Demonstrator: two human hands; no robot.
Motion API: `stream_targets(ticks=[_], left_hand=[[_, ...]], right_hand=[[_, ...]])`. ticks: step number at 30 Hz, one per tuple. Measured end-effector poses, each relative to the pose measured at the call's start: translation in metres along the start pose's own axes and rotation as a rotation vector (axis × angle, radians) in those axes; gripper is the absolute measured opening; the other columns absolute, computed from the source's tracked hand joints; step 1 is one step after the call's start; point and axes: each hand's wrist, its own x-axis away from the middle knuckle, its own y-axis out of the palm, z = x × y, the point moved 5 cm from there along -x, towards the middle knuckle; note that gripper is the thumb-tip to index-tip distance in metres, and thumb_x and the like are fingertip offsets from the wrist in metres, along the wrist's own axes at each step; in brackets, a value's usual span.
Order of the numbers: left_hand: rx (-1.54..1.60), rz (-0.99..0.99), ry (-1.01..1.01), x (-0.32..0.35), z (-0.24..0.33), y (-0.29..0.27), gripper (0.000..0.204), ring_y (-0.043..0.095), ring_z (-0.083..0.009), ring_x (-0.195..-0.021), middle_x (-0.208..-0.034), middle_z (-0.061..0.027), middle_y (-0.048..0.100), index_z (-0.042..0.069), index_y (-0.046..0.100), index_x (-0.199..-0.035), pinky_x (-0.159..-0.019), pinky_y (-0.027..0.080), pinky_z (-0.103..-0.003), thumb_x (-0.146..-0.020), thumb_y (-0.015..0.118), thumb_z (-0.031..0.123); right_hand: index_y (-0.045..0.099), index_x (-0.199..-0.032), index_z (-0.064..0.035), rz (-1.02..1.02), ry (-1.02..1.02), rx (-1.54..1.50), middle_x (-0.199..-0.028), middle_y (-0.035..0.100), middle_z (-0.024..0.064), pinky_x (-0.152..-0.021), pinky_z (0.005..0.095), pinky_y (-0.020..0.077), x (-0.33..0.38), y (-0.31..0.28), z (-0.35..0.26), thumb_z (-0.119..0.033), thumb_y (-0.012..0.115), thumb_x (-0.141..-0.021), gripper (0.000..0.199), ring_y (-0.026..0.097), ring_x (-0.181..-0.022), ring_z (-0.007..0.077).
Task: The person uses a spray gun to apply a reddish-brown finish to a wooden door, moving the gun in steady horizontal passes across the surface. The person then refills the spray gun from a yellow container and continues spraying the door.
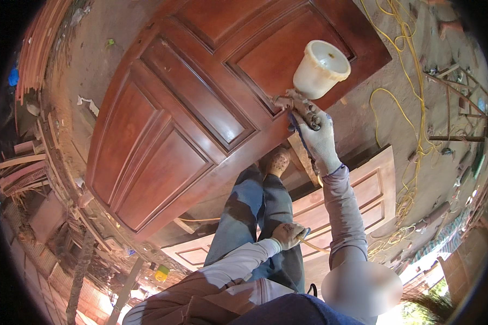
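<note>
My right hand [321, 135], in a whitish glove, grips a spray gun [291, 101] with its fingers wrapped round the handle. On top of the gun sits a white plastic cup [321, 73], stained brownish at the rim. The gun is over the lower right side of a reddish-brown panelled door [200, 103] with a glossy surface. Down by my thigh, my left hand [288, 235] is closed round a yellow hose [315, 248]. Part of the hose is hidden behind my right arm.
A paler panelled door [358, 195] lies behind my legs. Yellow hose coils [417, 108] trail over the ground at right, near a wooden frame [455, 103]. Stacked timber strips [40, 49] stand at far left; a yellow container [161, 272] is at lower left.
</note>
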Motion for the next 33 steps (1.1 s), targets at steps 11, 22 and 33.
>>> stream_targets(ticks=[11, 22, 33], left_hand=[[-0.047, 0.144, 0.026, 0.007, -0.025, -0.060, 0.020, 0.062, -0.0344, -0.071, -0.076, -0.0126, 0.062, 0.010, 0.060, -0.082, -0.059, 0.048, -0.046, -0.093, 0.059, 0.026], [0.268, 0.340, 0.005, -0.049, -0.012, -0.038, 0.022, 0.061, -0.0351, -0.065, -0.069, -0.0138, 0.061, 0.009, 0.059, -0.074, -0.057, 0.045, -0.047, -0.091, 0.061, 0.022], [0.033, 0.348, -0.070, -0.076, 0.007, -0.061, 0.017, 0.064, -0.0343, -0.071, -0.075, -0.0142, 0.065, 0.009, 0.064, -0.082, -0.061, 0.049, -0.045, -0.089, 0.060, 0.023]], right_hand=[[0.069, -0.102, -0.0024, 0.453, -0.237, -0.096, -0.081, 0.065, -0.0036, -0.058, 0.0237, 0.0461, -0.152, -0.067, -0.048, -0.010, 0.069, -0.089, 0.015, 0.054, -0.069, 0.0045], [0.067, -0.112, -0.0001, 0.126, -0.293, -0.101, -0.099, 0.071, 0.0053, -0.068, 0.0254, 0.0503, -0.138, -0.006, -0.044, -0.005, 0.065, -0.089, 0.024, 0.060, -0.080, 0.0064], [0.067, -0.114, -0.0013, 0.218, -0.309, 0.004, -0.093, 0.069, 0.0007, -0.065, 0.0257, 0.0484, -0.226, -0.016, -0.047, -0.011, 0.066, -0.091, 0.025, 0.057, -0.076, 0.0063]])
